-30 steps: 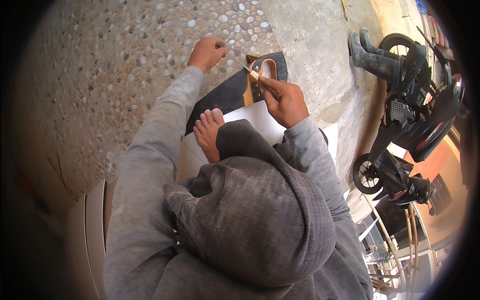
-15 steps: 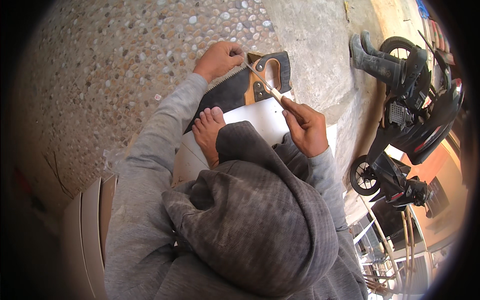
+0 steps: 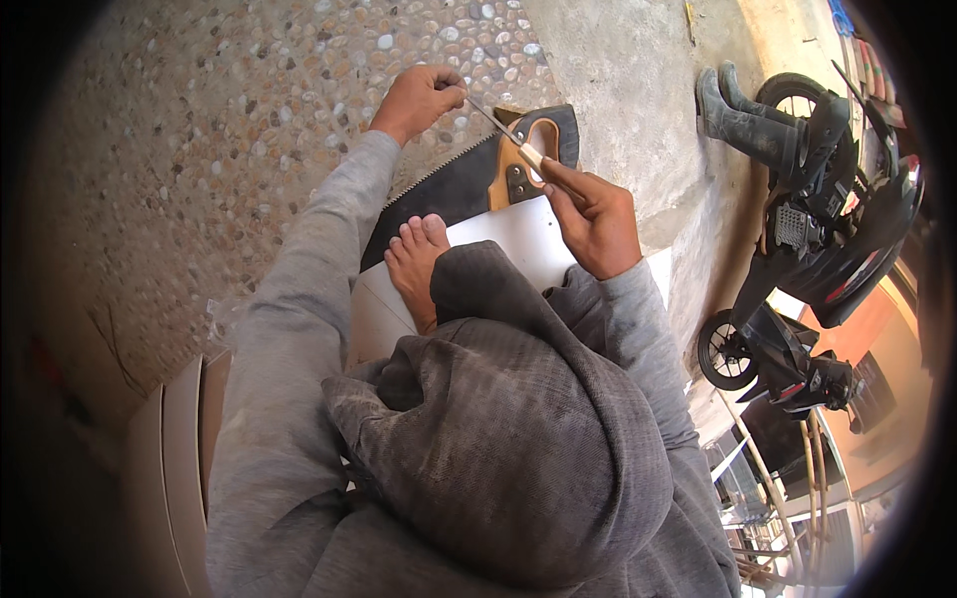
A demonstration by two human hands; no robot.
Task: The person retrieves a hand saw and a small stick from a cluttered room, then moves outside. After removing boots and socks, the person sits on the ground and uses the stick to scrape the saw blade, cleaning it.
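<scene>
A slim metal file (image 3: 491, 118) with a pale handle is stretched slantwise between my hands. My right hand (image 3: 598, 224) is closed around its handle. At its far tip, my left hand (image 3: 419, 103) pinches the metal end between thumb and fingers. Below the file lies a handsaw (image 3: 439, 192), with a dark blade and an orange-and-black grip, its toothed edge facing up and left. The file passes over the saw's grip; whether they touch I cannot tell. My bare foot (image 3: 414, 264) rests against the blade's lower edge, on a white board (image 3: 513, 231).
Pebbled paving (image 3: 249, 130) spreads at the left and meets plain concrete (image 3: 638, 110). Rubber boots (image 3: 748, 125) and a black motorcycle (image 3: 812, 239) stand at the right. Leaning panels (image 3: 179, 458) are at the lower left.
Both hands have shifted up and to the left, carrying the file along its length. The saw has barely moved, with its blade end slightly further left.
</scene>
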